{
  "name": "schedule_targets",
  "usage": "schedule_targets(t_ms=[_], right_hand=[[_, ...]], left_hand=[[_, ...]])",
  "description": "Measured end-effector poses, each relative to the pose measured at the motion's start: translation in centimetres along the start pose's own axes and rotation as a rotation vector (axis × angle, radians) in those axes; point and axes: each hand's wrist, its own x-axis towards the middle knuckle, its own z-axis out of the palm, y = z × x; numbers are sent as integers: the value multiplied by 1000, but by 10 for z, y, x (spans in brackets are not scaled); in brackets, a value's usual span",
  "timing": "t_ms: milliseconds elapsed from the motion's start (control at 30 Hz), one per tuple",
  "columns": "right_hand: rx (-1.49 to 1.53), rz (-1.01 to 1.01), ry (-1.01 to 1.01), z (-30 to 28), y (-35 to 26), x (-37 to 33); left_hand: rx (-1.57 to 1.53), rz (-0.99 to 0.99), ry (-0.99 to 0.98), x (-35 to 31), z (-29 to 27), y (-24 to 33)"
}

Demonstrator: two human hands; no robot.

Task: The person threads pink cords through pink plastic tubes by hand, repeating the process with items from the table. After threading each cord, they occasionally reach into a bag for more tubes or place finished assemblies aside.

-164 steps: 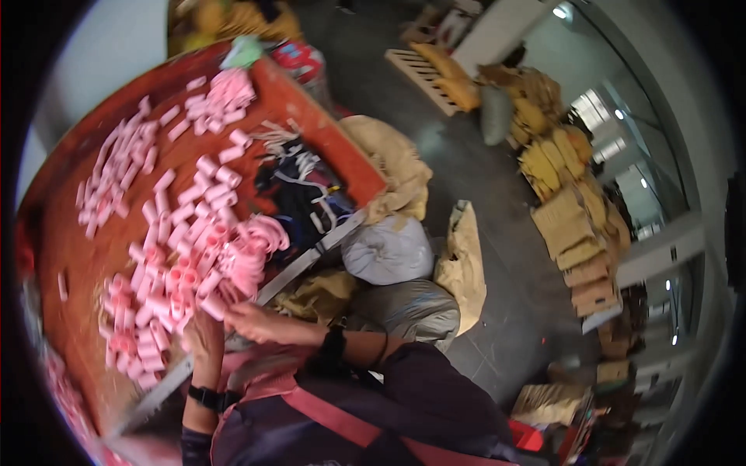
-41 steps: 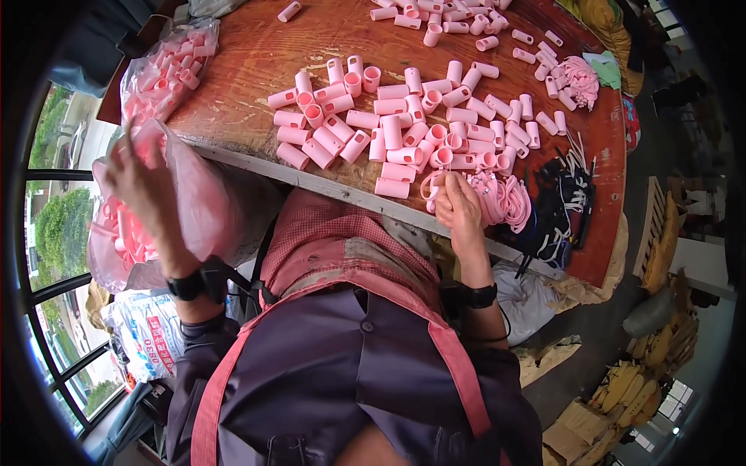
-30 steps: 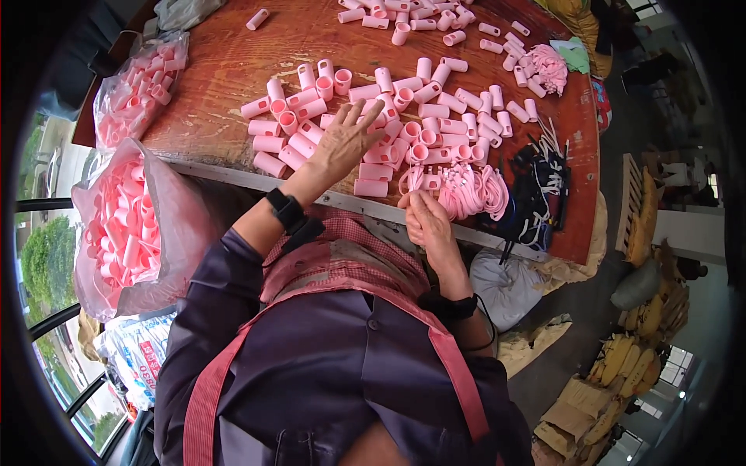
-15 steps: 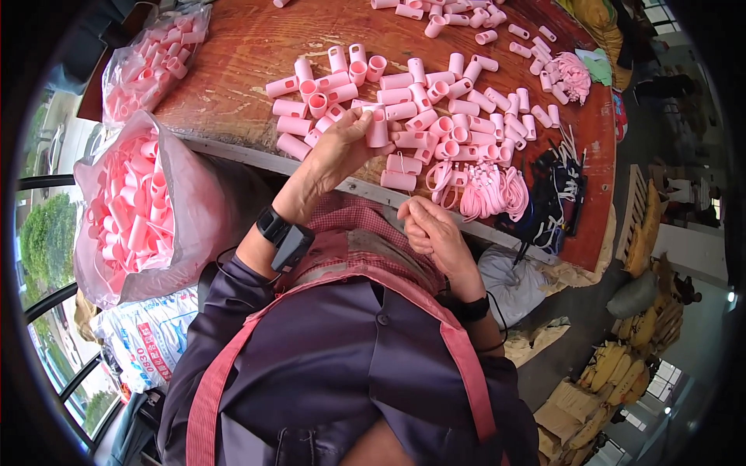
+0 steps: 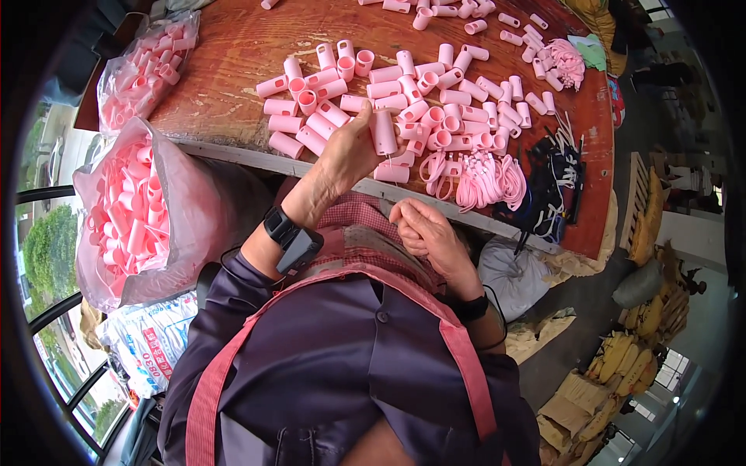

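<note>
My left hand [image 5: 351, 154] is closed round a pink plastic tube [image 5: 384, 133], held upright over the table's near edge with small holes in its side. A thin strand or pin shows just under the tube's lower end; I cannot tell which. To the right and lower, in front of my apron, my right hand [image 5: 427, 237] is curled with fingers pressed together. Whatever it may hold is hidden. Many loose pink tubes [image 5: 326, 116] lie around and beyond the held one. Right of them rests a bundle of pink cord loops [image 5: 489, 182].
A red-brown wooden table [image 5: 225, 85] spans the front. At left stand an open plastic sack of pink pieces [image 5: 128, 210] and a smaller clear bag [image 5: 148, 66]. Dark cords and thin tools [image 5: 548, 190] lie at the table's right. A pink cord coil [image 5: 566, 66] sits far right.
My left hand has turned and shifted slightly right, so the tube's side now shows more fully. The right hand has stayed nearly in place, still curled. The whole view has shifted slightly.
</note>
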Motion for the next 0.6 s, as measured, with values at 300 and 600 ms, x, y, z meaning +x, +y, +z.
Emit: schedule_targets(t_ms=[300,600], right_hand=[[99,-28,6,-10,2,-5],[138,-51,7,-23,7,-11]], left_hand=[[244,131,55,1,18,-16],[208,163,21,8,24,-26]])
